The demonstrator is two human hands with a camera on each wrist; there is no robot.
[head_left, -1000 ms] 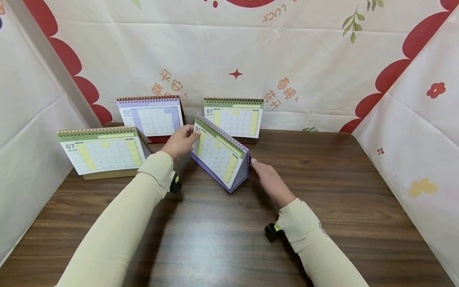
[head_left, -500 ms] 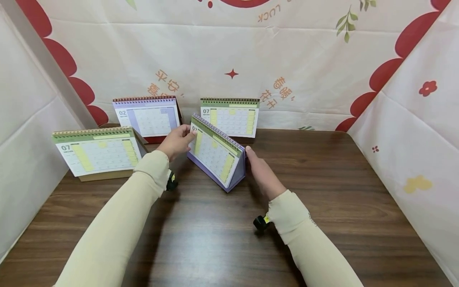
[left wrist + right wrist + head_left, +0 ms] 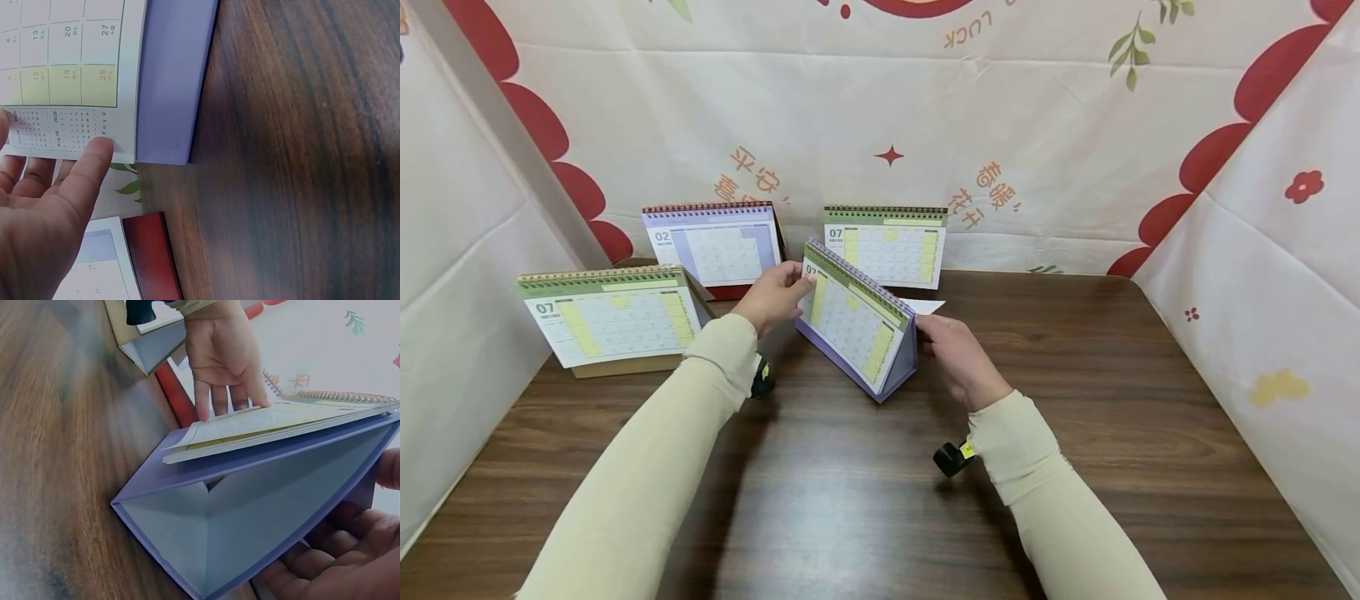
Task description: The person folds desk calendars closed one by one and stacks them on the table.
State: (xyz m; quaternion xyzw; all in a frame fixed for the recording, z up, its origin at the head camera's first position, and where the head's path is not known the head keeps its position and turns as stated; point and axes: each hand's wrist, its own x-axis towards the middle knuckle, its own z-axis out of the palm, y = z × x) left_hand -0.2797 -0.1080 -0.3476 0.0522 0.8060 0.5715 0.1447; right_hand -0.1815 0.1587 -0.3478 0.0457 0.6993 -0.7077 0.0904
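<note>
A desk calendar [image 3: 853, 308] with a purple stand, open at a green-and-yellow month page, stands angled at mid-table. My left hand [image 3: 772, 297] pinches the left edge of its pages; in the left wrist view, one fingertip [image 3: 100, 150] lies on the printed margin while other fingers are partly hidden behind the sheet. Behind the calendar's right end, my right hand [image 3: 958, 358] curls at the back panel. The right wrist view shows its fingers [image 3: 331, 544] bent and its thumb opposite. A white sheet corner [image 3: 925, 306] sticks out behind the spiral binding.
Other desk calendars stand around: a tan-based one [image 3: 617, 317] at left, a red-based one [image 3: 715, 250] behind it, and a green-headed one [image 3: 887, 250] at the back. A printed cloth [image 3: 1045, 125] hangs behind the wooden table [image 3: 1075, 375].
My right hand has moved in against the calendar's back and its fingers have curled. A white sheet corner has appeared behind the spiral. The left hand keeps its hold.
</note>
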